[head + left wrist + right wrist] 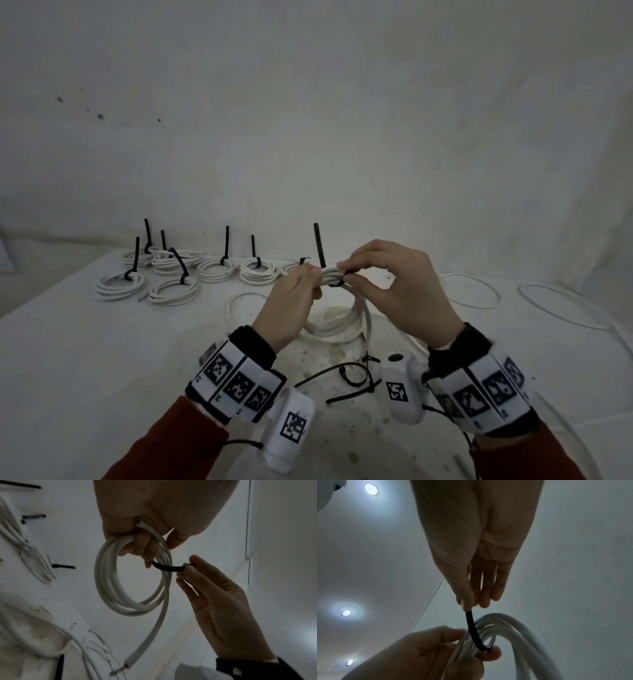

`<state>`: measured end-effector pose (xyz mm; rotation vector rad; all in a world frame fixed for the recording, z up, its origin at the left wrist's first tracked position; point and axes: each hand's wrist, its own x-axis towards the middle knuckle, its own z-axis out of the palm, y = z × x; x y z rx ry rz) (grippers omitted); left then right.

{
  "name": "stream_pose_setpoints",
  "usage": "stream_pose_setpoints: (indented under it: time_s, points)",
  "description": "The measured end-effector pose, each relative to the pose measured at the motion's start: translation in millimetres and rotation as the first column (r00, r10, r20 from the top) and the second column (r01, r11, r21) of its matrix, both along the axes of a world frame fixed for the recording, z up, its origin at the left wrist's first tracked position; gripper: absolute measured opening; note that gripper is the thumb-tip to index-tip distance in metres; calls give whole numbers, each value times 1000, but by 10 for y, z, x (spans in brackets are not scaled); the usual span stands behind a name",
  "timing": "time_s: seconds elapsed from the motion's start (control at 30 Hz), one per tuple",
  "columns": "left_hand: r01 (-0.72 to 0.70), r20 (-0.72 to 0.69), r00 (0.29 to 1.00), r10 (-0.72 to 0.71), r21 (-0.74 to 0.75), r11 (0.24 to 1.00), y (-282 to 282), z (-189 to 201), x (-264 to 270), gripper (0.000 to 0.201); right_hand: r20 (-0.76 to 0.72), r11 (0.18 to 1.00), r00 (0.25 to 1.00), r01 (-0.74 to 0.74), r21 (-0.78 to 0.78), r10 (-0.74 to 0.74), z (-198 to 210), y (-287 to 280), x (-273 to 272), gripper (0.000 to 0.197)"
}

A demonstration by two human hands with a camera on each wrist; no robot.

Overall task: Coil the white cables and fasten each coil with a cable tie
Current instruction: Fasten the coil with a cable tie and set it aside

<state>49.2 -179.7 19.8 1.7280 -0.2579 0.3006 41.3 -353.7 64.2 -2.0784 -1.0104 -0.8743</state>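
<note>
- The left hand point(295, 298) grips the white coil point(109, 582) at its top, above the surface point(85, 359).
- The right hand point(404, 291) pinches the black cable tie point(169, 568) looped around that coil, just beside the left grip.

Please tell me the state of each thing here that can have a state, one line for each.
white cable coil: coiled, held up, not yet fastened
black cable tie: looped round the coil, not yet closed
left hand: grips the coil
right hand: pinches the tie
finished coils: tied, lying on the table
spare ties: loose on the table
</note>
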Motion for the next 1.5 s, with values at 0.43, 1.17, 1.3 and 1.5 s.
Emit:
stream_pose_setpoints:
  time_s: [0.43, 1.17, 1.3, 1.5]
  points:
    - [245, -30, 969, -245, -16, 969, -113, 20, -114, 44, -636, 710, 686, 246, 660, 354, 21, -112, 42, 17]
    - [270, 61, 959, -277, 96, 958, -52, 72, -171, 30, -557, 687, 749, 191, 701, 360, -55, -11, -14, 11]
    - [243, -2, 970, -244, -84, 966, -26, 91, -163, 25, -506, 742, 800, 118, 660, 322, -50, -15, -21, 11]
    - [281, -65, 950, -304, -241, 929, -40, 138, -185, 30, -345, 870, 926, 38, 491, 154, -79, -32, -39, 8]
